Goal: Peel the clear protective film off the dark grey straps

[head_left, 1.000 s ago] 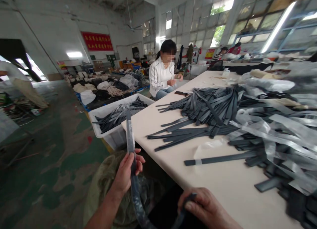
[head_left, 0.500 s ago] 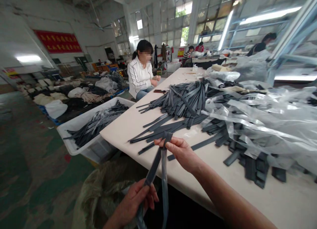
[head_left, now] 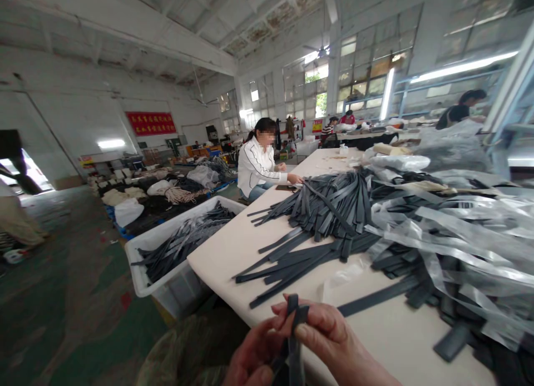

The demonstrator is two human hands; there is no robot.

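Note:
Low in the view, a dark grey flat strap is folded over at its top between my two hands. My right hand pinches the fold between thumb and fingers. Close against it on the left, my left hand is closed around the strap's hanging part, its fingertips near the fold. The strap's lower ends run out of view. Just beyond my hands, several loose straps of the same kind lie on the pale table.
A heap of dark straps covers the table's middle, with clear plastic bags over more at right. A white bin of straps stands left of the table. A co-worker in a white jacket sits beyond it, one hand at the heap.
My left hand has moved up the strap to beside my right hand. The view has tilted up and turned left. The co-worker has stretched an arm to the strap heap.

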